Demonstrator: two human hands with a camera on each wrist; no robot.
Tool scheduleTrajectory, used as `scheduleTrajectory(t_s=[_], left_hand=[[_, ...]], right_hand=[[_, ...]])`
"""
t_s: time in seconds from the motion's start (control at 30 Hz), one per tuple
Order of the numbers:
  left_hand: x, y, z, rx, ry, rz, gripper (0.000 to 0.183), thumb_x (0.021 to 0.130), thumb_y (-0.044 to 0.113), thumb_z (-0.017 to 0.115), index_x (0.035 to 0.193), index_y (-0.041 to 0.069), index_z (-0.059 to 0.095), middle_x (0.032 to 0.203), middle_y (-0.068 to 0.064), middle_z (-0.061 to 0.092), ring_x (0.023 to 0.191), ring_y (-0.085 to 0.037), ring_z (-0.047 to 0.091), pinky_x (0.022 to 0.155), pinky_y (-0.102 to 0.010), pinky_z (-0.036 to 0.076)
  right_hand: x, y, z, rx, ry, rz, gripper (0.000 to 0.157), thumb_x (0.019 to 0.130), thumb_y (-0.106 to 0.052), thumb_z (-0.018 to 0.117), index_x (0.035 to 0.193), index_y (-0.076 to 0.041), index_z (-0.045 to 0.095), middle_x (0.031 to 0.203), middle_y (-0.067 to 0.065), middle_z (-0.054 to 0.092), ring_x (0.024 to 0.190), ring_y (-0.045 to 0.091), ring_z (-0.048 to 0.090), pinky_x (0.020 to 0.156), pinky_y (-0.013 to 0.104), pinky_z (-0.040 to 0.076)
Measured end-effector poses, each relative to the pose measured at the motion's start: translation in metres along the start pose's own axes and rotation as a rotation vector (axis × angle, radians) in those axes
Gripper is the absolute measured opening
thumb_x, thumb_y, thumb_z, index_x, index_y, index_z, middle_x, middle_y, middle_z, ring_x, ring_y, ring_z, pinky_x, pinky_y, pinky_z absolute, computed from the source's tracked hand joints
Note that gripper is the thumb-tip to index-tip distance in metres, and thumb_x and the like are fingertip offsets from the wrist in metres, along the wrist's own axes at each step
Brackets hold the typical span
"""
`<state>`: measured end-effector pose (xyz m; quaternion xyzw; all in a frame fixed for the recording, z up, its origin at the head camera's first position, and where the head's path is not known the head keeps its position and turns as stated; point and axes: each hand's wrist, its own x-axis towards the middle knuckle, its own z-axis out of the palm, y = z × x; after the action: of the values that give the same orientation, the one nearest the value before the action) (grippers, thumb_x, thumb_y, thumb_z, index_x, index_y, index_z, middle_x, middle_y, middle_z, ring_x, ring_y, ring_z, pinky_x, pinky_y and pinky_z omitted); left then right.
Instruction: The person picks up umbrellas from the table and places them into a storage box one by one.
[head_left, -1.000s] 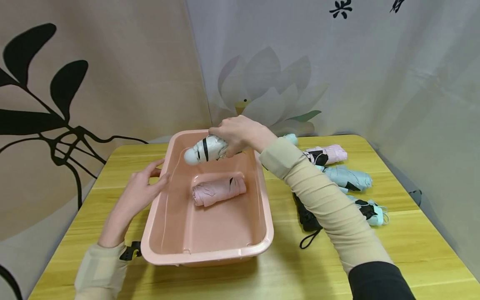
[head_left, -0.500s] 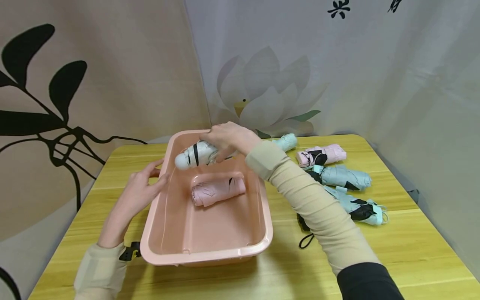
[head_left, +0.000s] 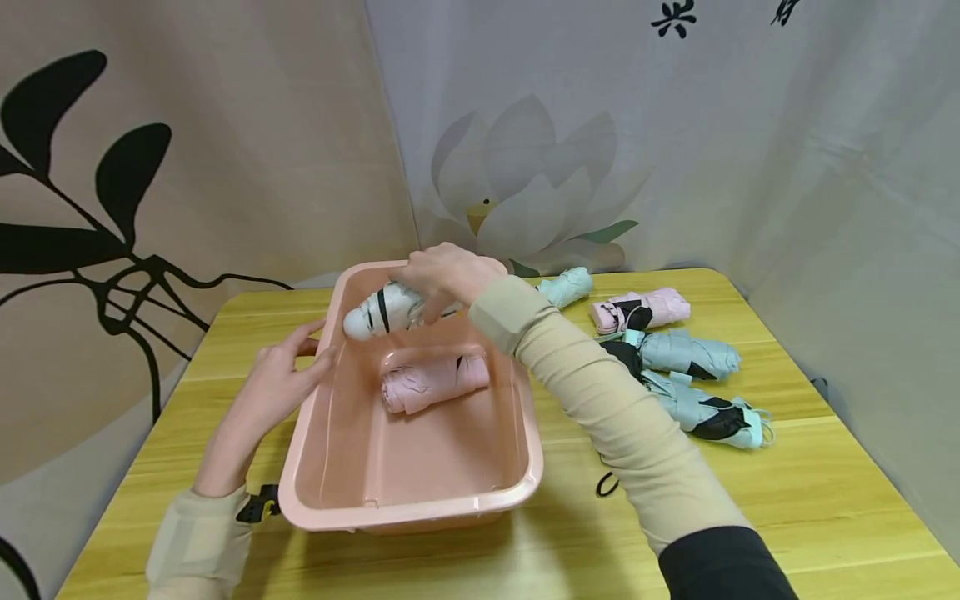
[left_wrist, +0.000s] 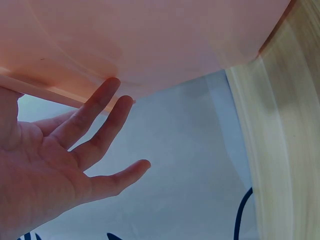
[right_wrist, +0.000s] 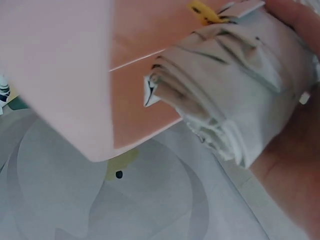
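A folded white umbrella with a black band is gripped in my right hand, its rounded end pointing left over the far part of the pink tub. In the right wrist view the crumpled fabric of the umbrella fills the grip beside the tub wall. Down on the tub's floor lies a rolled pink umbrella. My left hand rests at the tub's left rim. The left wrist view shows the fingers of the left hand spread and fairly straight, touching the outer wall.
Right of the tub, a mint umbrella, a pink umbrella, a grey-blue umbrella and a light blue umbrella lie on the wooden table. A black item with a loop is mostly hidden under the right forearm.
My right hand has moved left and slightly down with the white umbrella, further over the tub. The mint umbrella behind the wrist has come into fuller view. The left hand has barely moved.
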<state>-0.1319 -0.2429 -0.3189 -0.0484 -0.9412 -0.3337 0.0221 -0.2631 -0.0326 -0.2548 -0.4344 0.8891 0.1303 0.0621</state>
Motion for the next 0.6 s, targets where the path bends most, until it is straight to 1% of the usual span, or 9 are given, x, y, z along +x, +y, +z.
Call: scheduleTrajectory(t_s=[0.17, 0.27, 0.4, 0.5, 0.6], left_hand=[[0.0, 0.001, 0.0, -0.004, -0.004, -0.001, 0.058, 0.094, 0.036, 0.045, 0.14, 0.002, 0.034, 0.117, -0.03, 0.057, 0.084, -0.035, 0.067, 0.065, -0.037, 0.057], [0.0, 0.001, 0.0, 0.0, -0.001, 0.001, 0.058, 0.094, 0.035, 0.045, 0.14, 0.001, 0.034, 0.116, -0.031, 0.057, 0.085, -0.036, 0.067, 0.066, -0.038, 0.057], [-0.001, 0.001, 0.0, 0.006, -0.002, 0.002, 0.058, 0.094, 0.035, 0.044, 0.14, 0.001, 0.033, 0.117, -0.03, 0.057, 0.088, -0.037, 0.065, 0.071, -0.042, 0.056], [-0.001, 0.001, 0.0, 0.004, -0.003, -0.001, 0.058, 0.094, 0.035, 0.044, 0.14, 0.002, 0.033, 0.117, -0.03, 0.057, 0.089, -0.037, 0.065, 0.073, -0.043, 0.055], [0.0, 0.001, 0.0, 0.005, 0.002, -0.003, 0.057, 0.094, 0.035, 0.044, 0.14, 0.001, 0.034, 0.117, -0.03, 0.057, 0.09, -0.037, 0.065, 0.073, -0.044, 0.055]], right_hand=[[0.0, -0.002, -0.002, 0.024, -0.045, 0.027, 0.046, 0.072, -0.025, 0.071, 0.113, -0.026, 0.051, 0.106, -0.002, 0.057, 0.092, 0.018, 0.055, 0.08, 0.033, 0.047], [0.001, -0.001, -0.002, 0.046, -0.057, 0.024, 0.037, 0.079, -0.029, 0.067, 0.112, -0.025, 0.052, 0.106, -0.003, 0.056, 0.092, 0.017, 0.055, 0.081, 0.032, 0.047], [-0.001, 0.003, -0.003, 0.066, -0.053, 0.008, 0.026, 0.088, -0.031, 0.057, 0.113, -0.022, 0.055, 0.108, -0.003, 0.057, 0.094, 0.015, 0.054, 0.082, 0.03, 0.046], [-0.006, 0.008, -0.004, 0.097, -0.048, 0.005, 0.023, 0.09, -0.029, 0.054, 0.111, -0.021, 0.055, 0.106, -0.002, 0.057, 0.093, 0.015, 0.055, 0.08, 0.032, 0.047], [-0.015, 0.016, -0.003, 0.142, -0.014, -0.002, 0.021, 0.089, -0.026, 0.053, 0.108, -0.019, 0.056, 0.101, -0.001, 0.058, 0.089, 0.015, 0.055, 0.076, 0.033, 0.047]])
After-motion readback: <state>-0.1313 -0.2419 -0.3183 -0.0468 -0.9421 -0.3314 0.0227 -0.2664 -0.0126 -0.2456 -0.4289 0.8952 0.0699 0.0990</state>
